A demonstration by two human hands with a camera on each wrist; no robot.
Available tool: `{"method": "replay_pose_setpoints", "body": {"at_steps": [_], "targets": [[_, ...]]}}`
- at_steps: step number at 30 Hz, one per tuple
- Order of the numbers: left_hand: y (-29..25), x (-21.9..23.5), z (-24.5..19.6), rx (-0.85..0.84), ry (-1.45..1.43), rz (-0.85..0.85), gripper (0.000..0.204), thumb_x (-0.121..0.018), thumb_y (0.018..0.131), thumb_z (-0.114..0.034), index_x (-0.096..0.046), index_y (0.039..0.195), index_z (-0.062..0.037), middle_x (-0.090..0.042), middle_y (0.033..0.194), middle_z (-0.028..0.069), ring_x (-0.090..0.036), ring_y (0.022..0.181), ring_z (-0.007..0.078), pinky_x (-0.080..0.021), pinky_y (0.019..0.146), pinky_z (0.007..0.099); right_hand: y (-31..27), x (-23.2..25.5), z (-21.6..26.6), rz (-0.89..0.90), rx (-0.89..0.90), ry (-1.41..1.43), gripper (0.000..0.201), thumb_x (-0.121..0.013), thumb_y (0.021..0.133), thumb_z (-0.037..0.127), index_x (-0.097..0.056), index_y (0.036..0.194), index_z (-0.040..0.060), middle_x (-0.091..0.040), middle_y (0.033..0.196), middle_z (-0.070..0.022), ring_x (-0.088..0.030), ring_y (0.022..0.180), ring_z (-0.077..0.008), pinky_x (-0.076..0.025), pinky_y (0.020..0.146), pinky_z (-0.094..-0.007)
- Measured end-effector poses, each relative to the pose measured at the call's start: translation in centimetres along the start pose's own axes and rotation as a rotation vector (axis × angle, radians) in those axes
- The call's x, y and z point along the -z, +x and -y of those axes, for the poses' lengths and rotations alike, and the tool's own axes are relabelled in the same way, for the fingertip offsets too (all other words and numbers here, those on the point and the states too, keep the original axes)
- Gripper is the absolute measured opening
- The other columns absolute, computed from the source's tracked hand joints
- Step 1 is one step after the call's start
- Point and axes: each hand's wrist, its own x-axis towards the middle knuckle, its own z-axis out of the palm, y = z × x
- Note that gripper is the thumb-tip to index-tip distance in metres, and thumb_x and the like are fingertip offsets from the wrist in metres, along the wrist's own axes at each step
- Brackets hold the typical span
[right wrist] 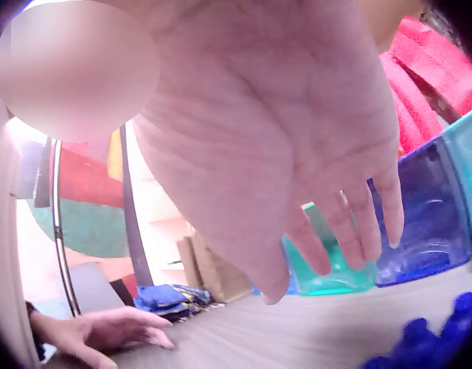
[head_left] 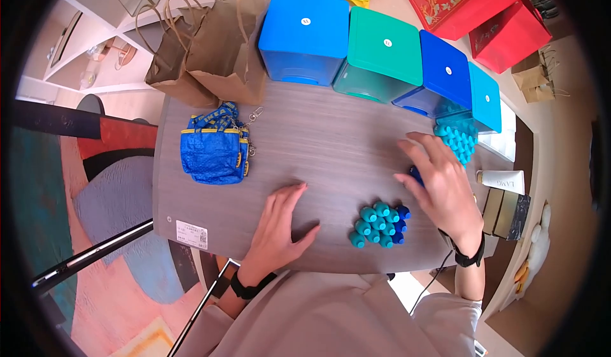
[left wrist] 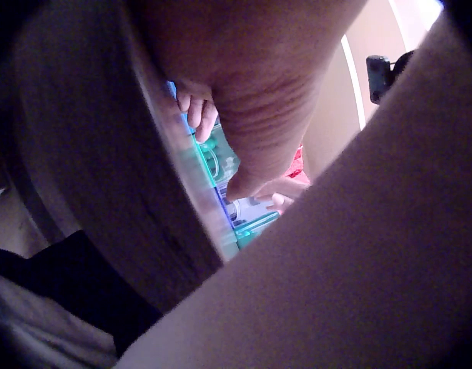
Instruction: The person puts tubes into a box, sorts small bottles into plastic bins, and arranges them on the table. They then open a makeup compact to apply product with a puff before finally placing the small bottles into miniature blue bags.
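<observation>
My right hand (head_left: 443, 188) hovers over the right side of the table, fingers spread and loosely bent. Just beyond its thumb and partly covered by it is a dark blue piece (head_left: 416, 175). In the right wrist view the palm faces the camera with nothing in it, and several dark blue bottle-like pieces (right wrist: 420, 342) stand at the lower right. Nearer the front edge is a cluster of small teal bottle-like pieces (head_left: 375, 224), with dark blue ones (head_left: 400, 225) along its right side. My left hand (head_left: 280, 226) is over the table's front, left of the cluster, fingers extended, holding nothing.
More turquoise pieces (head_left: 459, 143) are grouped behind the right hand. Lidded boxes, blue (head_left: 304, 26), green (head_left: 386, 45), dark blue (head_left: 445, 70) and turquoise (head_left: 485, 96), line the back. Paper bags (head_left: 223, 45) and blue pouches (head_left: 213, 153) are on the left, a white tube (head_left: 503, 180) right.
</observation>
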Motion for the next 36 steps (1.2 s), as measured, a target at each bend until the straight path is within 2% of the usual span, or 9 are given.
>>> {"method": "replay_pose_setpoints", "body": {"at_steps": [2, 4, 6, 19, 26, 30, 33, 34, 36], "targets": [[0.1, 0.1, -0.2, -0.005, 0.008, 0.002, 0.086, -0.091, 0.083, -0.011, -0.049, 0.157, 0.0008, -0.060, 0.150, 0.0203, -0.054, 0.138, 0.0421, -0.045, 0.118, 0.0506, -1.2, -1.2, -1.8, -0.005, -0.121, -0.054, 0.039, -0.081, 0.093, 0.013, -0.068, 0.127, -0.0013, -0.065, 0.133, -0.0209, -0.064, 0.122, -0.0431, -0.052, 0.105, -0.0512], [0.2, 0.2, -0.2, -0.011, 0.018, 0.007, 0.083, -0.091, 0.083, -0.012, -0.051, 0.156, 0.0008, -0.059, 0.150, 0.0210, -0.054, 0.138, 0.0421, -0.045, 0.118, 0.0503, -2.3, -2.3, -3.0, 0.008, -0.153, -0.061, 0.038, -0.081, 0.096, 0.015, -0.068, 0.128, -0.0009, -0.064, 0.136, -0.0203, -0.063, 0.125, -0.0431, -0.052, 0.105, -0.0513], [0.2, 0.1, -0.3, -0.013, 0.025, 0.013, 0.081, -0.091, 0.084, -0.012, -0.053, 0.154, 0.0003, -0.059, 0.150, 0.0219, -0.054, 0.138, 0.0422, -0.045, 0.118, 0.0501, -3.3, -3.0, -3.6, 0.024, -0.215, 0.071, 0.038, -0.081, 0.096, 0.016, -0.069, 0.127, -0.0004, -0.064, 0.137, -0.0196, -0.063, 0.126, -0.0431, -0.052, 0.105, -0.0512], [0.1, -0.3, -0.3, -0.015, 0.071, 0.009, 0.081, -0.091, 0.082, -0.012, -0.053, 0.153, -0.0001, -0.060, 0.150, 0.0215, -0.054, 0.137, 0.0425, -0.045, 0.117, 0.0506, -5.9, -6.0, -3.7, -0.088, -0.196, 0.239, 0.022, -0.082, 0.093, 0.006, -0.070, 0.110, -0.0006, -0.062, 0.129, -0.0176, -0.063, 0.117, -0.0409, -0.053, 0.099, -0.0494], [0.1, -0.5, -0.4, -0.023, 0.088, 0.000, 0.080, -0.090, 0.083, -0.011, -0.054, 0.153, -0.0011, -0.060, 0.148, 0.0214, -0.054, 0.136, 0.0427, -0.044, 0.117, 0.0504, -7.8, -6.6, -3.5, -0.119, -0.203, 0.234, 0.022, -0.082, 0.091, 0.007, -0.071, 0.108, 0.0001, -0.063, 0.127, -0.0163, -0.063, 0.113, -0.0396, -0.052, 0.097, -0.0497], [-0.1, -0.7, -0.3, -0.040, 0.091, -0.015, 0.078, -0.089, 0.083, -0.008, -0.055, 0.152, -0.0011, -0.059, 0.147, 0.0212, -0.055, 0.135, 0.0423, -0.043, 0.118, 0.0503, -8.0, -6.0, -3.9, -0.132, -0.149, 0.262, 0.026, -0.082, 0.091, 0.008, -0.070, 0.113, 0.0002, -0.063, 0.128, -0.0173, -0.062, 0.114, -0.0405, -0.051, 0.100, -0.0498], [0.9, 0.1, -1.8, -0.134, 0.116, 0.004, 0.073, -0.087, 0.084, -0.005, -0.058, 0.150, -0.0004, -0.061, 0.147, 0.0206, -0.056, 0.134, 0.0420, -0.044, 0.116, 0.0501, -7.4, -4.5, -3.9, -0.245, -0.237, 0.464, 0.033, -0.083, 0.093, 0.009, -0.071, 0.122, -0.0004, -0.063, 0.136, -0.0196, -0.063, 0.125, -0.0411, -0.051, 0.107, -0.0446], [1.6, 0.5, -2.6, -0.139, 0.117, 0.007, 0.073, -0.087, 0.084, -0.005, -0.058, 0.150, -0.0004, -0.061, 0.147, 0.0206, -0.056, 0.134, 0.0420, -0.044, 0.116, 0.0501, -6.9, -3.9, -3.7, -0.262, -0.279, 0.526, 0.031, -0.082, 0.095, 0.008, -0.071, 0.123, 0.0000, -0.063, 0.138, -0.0193, -0.064, 0.128, -0.0388, -0.051, 0.109, -0.0432], [3.8, 1.4, -4.7, -0.284, 0.081, 0.002, 0.065, -0.084, 0.086, -0.001, -0.061, 0.147, 0.0003, -0.063, 0.146, 0.0195, -0.059, 0.134, 0.0411, -0.046, 0.114, 0.0492, -6.1, -4.6, -4.8, -0.324, -0.277, 0.701, 0.032, -0.078, 0.099, 0.006, -0.069, 0.130, 0.0018, -0.065, 0.141, -0.0134, -0.064, 0.132, -0.0307, -0.051, 0.111, -0.0391]]}}
